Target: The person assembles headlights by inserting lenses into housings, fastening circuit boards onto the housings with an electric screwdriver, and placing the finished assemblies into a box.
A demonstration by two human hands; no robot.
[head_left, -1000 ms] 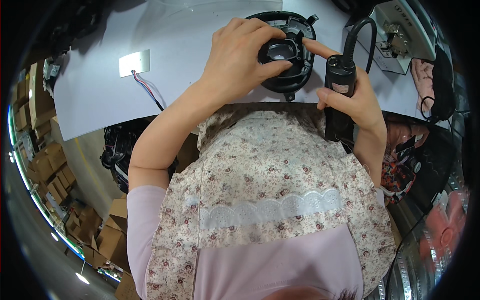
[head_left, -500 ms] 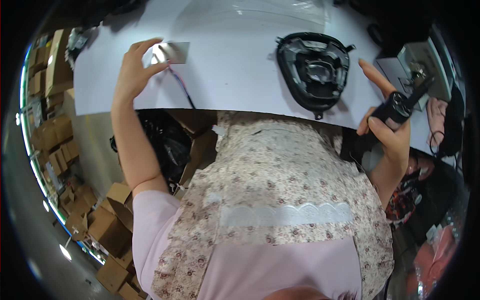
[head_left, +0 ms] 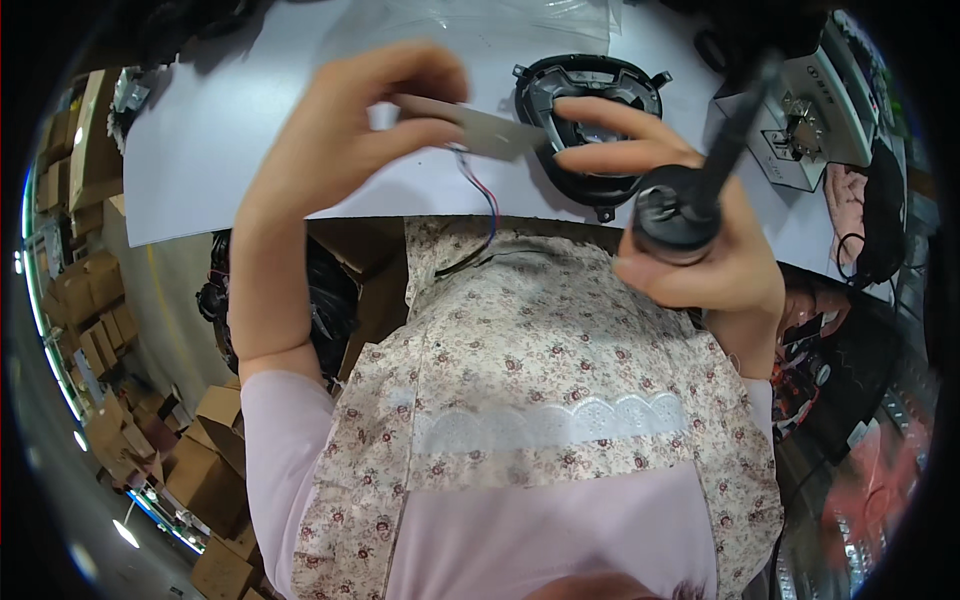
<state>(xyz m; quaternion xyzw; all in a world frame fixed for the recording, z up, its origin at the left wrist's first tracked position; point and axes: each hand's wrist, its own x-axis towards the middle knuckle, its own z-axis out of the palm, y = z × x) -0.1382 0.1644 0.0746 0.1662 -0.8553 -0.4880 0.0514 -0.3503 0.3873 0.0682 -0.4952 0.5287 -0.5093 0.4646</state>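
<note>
My left hand (head_left: pixel 340 130) pinches a thin, flat grey metal plate (head_left: pixel 495 135) between thumb and fingers, above the table. Red and blue wires (head_left: pixel 488 200) hang from the plate toward my apron. In the palm of my right hand (head_left: pixel 740 265) sits a black cylindrical tool, by its look a corded electric screwdriver (head_left: pixel 676 220), its end facing up. Two fingers of that hand stretch out toward the plate's right end; whether they touch it I cannot tell. Behind them lies a rounded black plastic housing (head_left: pixel 580 188) with mounting tabs, partly hidden by the fingers.
On the white table (head_left: pixel 200 160), clear plastic sheeting (head_left: pixel 470 30) lies at the back. An open white box (head_left: pixel 845 110) stands at the right, near pink cloth (head_left: pixel 846 200). Cardboard boxes (head_left: pixel 210 485) are stacked on the floor at left, and a black bag (head_left: pixel 325 300) is below the table edge.
My left hand has lifted the plate off the table and brought it right. The right hand has moved left with the screwdriver, its fingers now in front of the housing.
</note>
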